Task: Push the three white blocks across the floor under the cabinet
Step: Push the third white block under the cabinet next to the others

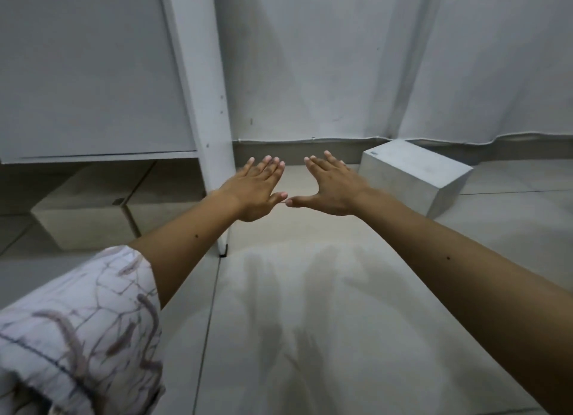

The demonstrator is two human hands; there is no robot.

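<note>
Hands hover flat and spread, holding nothing: left hand (pixel 255 191), right hand (pixel 333 188). Two blocks (pixel 90 216) sit under the cabinet (pixel 93 73); the third block (pixel 415 176) lies right of its leg (pixel 214 135). Rigid, probably slides easily; push its right face.

White wall (pixel 341 58), pale tiled floor (pixel 310 290)
</note>
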